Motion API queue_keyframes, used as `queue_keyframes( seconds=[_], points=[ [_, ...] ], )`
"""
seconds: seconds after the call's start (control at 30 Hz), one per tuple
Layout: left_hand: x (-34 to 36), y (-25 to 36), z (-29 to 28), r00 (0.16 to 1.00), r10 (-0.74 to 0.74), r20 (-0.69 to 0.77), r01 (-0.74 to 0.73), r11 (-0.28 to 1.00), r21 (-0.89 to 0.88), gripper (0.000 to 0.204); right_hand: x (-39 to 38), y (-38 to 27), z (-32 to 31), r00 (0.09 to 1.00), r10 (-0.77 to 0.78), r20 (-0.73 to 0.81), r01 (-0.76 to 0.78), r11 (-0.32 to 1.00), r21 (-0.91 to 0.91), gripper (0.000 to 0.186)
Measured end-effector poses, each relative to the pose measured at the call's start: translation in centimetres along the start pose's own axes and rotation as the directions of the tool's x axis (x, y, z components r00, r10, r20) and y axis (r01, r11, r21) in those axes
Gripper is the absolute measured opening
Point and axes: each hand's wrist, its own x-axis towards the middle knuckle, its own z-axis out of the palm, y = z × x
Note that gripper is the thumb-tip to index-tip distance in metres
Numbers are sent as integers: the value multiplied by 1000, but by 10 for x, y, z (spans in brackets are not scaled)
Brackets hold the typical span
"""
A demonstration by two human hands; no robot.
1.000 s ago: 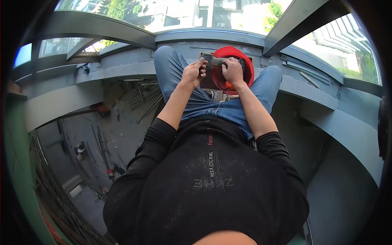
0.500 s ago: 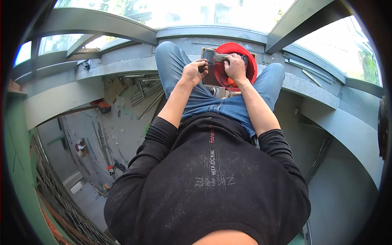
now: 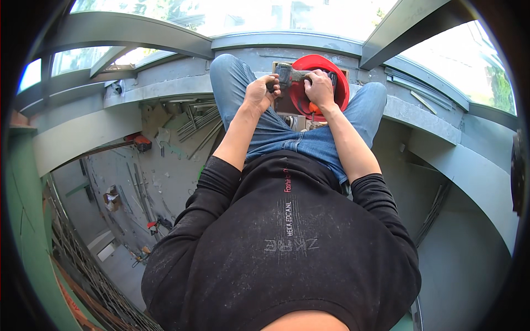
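A dark grey cordless drill (image 3: 285,75) lies sideways between my raised knees, over an upturned red hard hat (image 3: 343,95). My right hand (image 3: 319,88) is closed around the drill's handle, with the battery end beyond it. My left hand (image 3: 260,95) is closed at the drill's front end, its fingers curled on a dark part there. The fingers partly hide that part, so any bit in it cannot be made out. Below my right hand, an orange-handled tool (image 3: 314,108) sits at the hat's near rim.
A grey ledge (image 3: 165,85) runs behind my knees under large windows. Thin metal strips (image 3: 425,91) lie on it at the right. Far below on the left, the floor holds metal profiles (image 3: 200,124), a red and black tool (image 3: 142,143) and scattered debris. Grey frame beams (image 3: 138,33) cross overhead.
My left hand has curled closer around the drill's front end and shifted slightly left. The drill has moved slightly up; my right hand still grips its handle.
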Motion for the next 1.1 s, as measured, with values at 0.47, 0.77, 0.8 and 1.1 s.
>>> queue_keyframes(
  seconds=[0.47,0.77,0.8,1.1],
  points=[
    [-15,89,-44,973,178,148,-127,945,-301,20,1,3,0,1000,2,2,-2,1000,19,22],
    [-9,116,-89,967,217,132,-155,916,-371,20,0,7,2,1000,-22,-20,22,1000,10,21],
    [-3,113,-96,968,217,130,-155,915,-371,20,0,6,2,1000,-22,-18,22,1000,11,21],
    [13,97,-119,864,257,434,-42,895,-444,20,0,7,0,999,-27,-29,27,1000,14,19]
  ],
)
